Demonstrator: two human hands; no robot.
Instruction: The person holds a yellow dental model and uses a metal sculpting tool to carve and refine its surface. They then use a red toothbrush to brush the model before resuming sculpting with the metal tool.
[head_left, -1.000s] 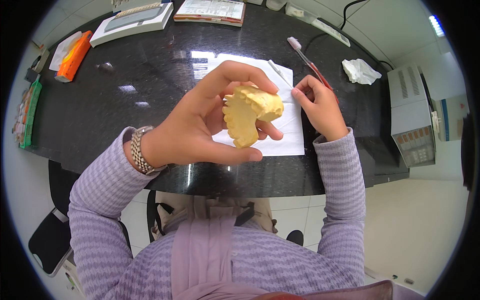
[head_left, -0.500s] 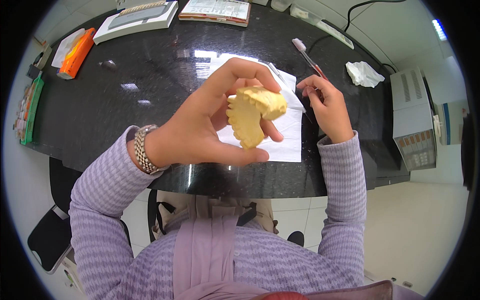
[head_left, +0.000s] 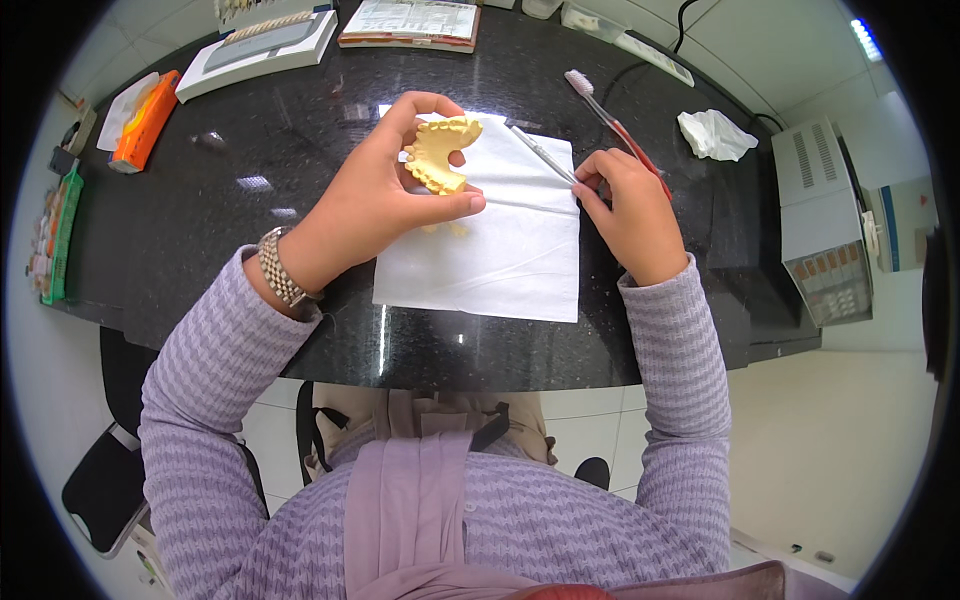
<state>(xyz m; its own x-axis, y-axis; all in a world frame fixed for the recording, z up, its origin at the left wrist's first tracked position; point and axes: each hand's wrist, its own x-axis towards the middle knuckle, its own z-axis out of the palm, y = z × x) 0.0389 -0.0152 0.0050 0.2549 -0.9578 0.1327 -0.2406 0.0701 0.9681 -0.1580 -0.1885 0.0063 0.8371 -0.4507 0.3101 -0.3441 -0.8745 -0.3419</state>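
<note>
1. One-handed, pinched yellow dental cast [head_left: 436, 158] above white sheet [head_left: 480, 265] with curved left hand [head_left: 362, 192].
2. Curled right hand [head_left: 637, 208] at slim rod [head_left: 542, 153]; couldn't tell whether pinching.
3. Had bare counter [head_left: 480, 350] toward front edge [head_left: 580, 387].

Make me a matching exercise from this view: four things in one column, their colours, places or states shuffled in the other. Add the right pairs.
Things
1. teeth model
2. toothbrush
3. tissue
4. watch

Descriptions
A. white and crumpled
B. silver-coloured, worn round a wrist
C. yellow, held in the left hand
D. long and thin, partly red

Right pairs: 1-C, 2-D, 3-A, 4-B
</note>
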